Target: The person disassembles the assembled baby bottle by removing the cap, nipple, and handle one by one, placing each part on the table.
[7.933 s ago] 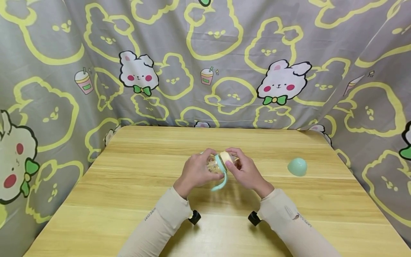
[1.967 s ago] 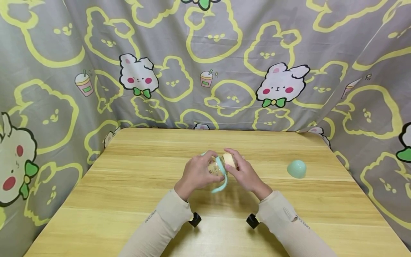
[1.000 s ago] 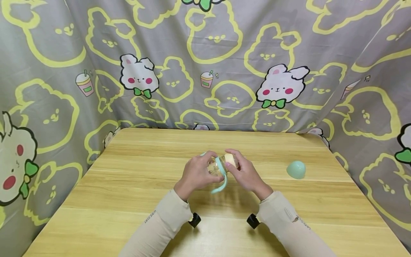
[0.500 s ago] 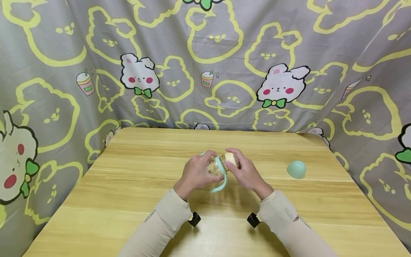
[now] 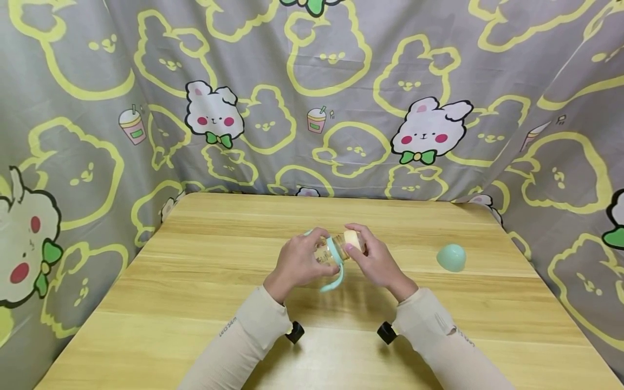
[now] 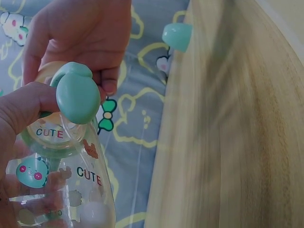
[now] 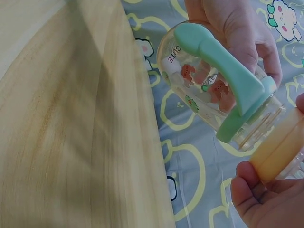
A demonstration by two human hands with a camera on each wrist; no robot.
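Over the middle of the table, my left hand (image 5: 297, 261) grips a clear baby bottle (image 5: 324, 254) that lies tilted on its side, neck to the right. Its mint ring carries curved handles (image 7: 228, 71), and printed "CUTE" lettering and small cartoon figures decorate the body. Thumb and fingers of my right hand (image 5: 376, 262) pinch the pale yellow screw collar (image 5: 351, 239) of the bottle's top. In the right wrist view the threaded neck (image 7: 262, 122) shows between the mint ring and the collar, which sits right at the neck's end. A clear part beyond the collar is mostly hidden by the right hand.
A mint dome-shaped cap (image 5: 451, 258) stands on the wooden table (image 5: 205, 303), right of the hands. Grey curtains (image 5: 273, 130) with cartoon print hang behind the table and on both sides. Small black devices (image 5: 294, 332) sit at the wrists.
The right hand has drawn the yellow collar rightward, away from the mint ring, so more of the threaded neck shows. The left hand and the bottle body stay almost in place; the cap stays put.
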